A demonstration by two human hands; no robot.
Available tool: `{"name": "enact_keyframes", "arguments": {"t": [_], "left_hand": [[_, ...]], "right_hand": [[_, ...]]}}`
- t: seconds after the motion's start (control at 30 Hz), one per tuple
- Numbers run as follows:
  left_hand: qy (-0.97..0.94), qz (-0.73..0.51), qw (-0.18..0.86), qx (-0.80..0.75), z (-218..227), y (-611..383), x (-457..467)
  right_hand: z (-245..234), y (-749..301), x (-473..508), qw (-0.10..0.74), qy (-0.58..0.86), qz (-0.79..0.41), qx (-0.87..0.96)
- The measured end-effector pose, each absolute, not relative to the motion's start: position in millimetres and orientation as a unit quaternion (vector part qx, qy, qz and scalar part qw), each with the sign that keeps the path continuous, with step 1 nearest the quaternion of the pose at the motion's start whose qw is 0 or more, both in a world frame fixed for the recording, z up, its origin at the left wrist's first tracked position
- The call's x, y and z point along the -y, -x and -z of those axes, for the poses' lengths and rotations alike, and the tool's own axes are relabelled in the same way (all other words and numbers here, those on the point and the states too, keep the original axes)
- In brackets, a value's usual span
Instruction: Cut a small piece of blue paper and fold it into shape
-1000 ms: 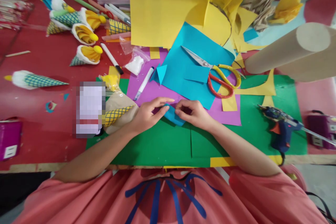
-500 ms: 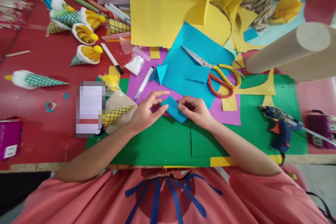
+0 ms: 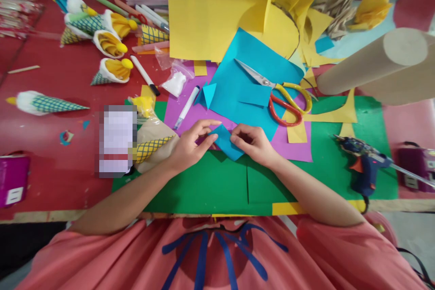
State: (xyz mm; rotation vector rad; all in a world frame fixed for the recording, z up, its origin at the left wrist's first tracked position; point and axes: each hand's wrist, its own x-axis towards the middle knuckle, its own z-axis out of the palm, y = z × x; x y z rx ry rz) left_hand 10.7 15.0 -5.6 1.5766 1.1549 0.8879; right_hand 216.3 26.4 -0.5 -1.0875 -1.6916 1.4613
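A small piece of blue paper [image 3: 228, 144] is held between my two hands, just above the purple sheet's front edge. My left hand [image 3: 190, 145] has its thumb on the paper's left side and its index finger by the top corner. With thumb and curled fingers, my right hand [image 3: 254, 143] pinches the paper's right edge. Behind them lies a large blue sheet [image 3: 226, 79], with scissors [image 3: 288, 99] with one yellow and one red handle and a cut blue strip [image 3: 254, 95] on top. A folded blue piece [image 3: 208, 95] sits near a white marker [image 3: 186, 108].
A glue gun [image 3: 369, 172] rests on the green sheet [image 3: 204, 190] at right, near a thick cardboard tube [image 3: 370, 61]. Yellow card [image 3: 210, 18] lies at the back. Decorated paper cones [image 3: 112, 71] are at left, with a blurred-out object [image 3: 117, 140] nearer.
The small blue paper has shifted and tilted slightly in my fingers, its lower corner a little further right. Both hands stay almost where they were.
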Motion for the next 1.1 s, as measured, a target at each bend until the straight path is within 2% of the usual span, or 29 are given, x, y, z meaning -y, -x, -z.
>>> {"name": "enact_keyframes", "arguments": {"t": [0.1,0.33,0.57,1.1], "left_hand": [[-0.628,-0.374,0.485,-0.480,6.9,-10.5,-15.2],[-0.595,-0.364,0.583,-0.417,5.3,-14.2,-13.8],[-0.601,-0.391,0.545,-0.435,3.1,-13.7,-16.9],[-0.602,-0.395,0.519,-0.461,5.3,-11.1,-18.4]], "right_hand": [[0.3,-216.6,-26.5,0.325,0.414,-0.556,0.644],[1.3,-215.6,-25.4,0.354,0.437,-0.555,0.612],[1.3,-215.0,-25.0,0.345,0.428,-0.599,0.583],[1.9,-215.6,-25.3,0.337,0.439,-0.584,0.594]]}}
